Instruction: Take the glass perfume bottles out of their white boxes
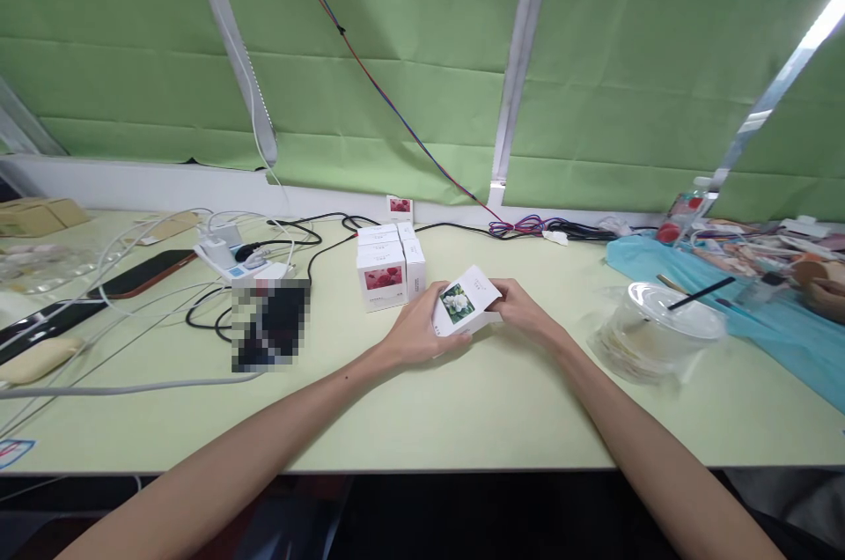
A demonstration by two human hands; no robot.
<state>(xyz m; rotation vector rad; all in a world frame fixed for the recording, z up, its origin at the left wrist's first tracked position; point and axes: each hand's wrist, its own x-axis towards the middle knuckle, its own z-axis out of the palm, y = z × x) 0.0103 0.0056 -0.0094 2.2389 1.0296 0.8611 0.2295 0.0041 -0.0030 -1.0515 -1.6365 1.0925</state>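
Note:
A white box with a picture of a white flower [465, 299] is held tilted between both hands, above the table. My left hand [417, 327] wraps round its left side, with the thumb along the lower edge. At the box's right end, my right hand [518, 306] grips it with bent fingers; some fingertips are hidden behind the box. Just beyond my left hand stand several white boxes with red flower pictures [385, 278], packed side by side in a block. One more small white box [400, 209] with a red flower stands behind them.
At left lie a power strip [231, 265] with plugs, tangled cables, a pixelated dark object [274, 327] and a pale mouse-shaped object [40, 360]. At right are a lidded plastic cup [660, 327] with a black straw, blue sheeting [745, 340], a bottle [690, 208] and clutter.

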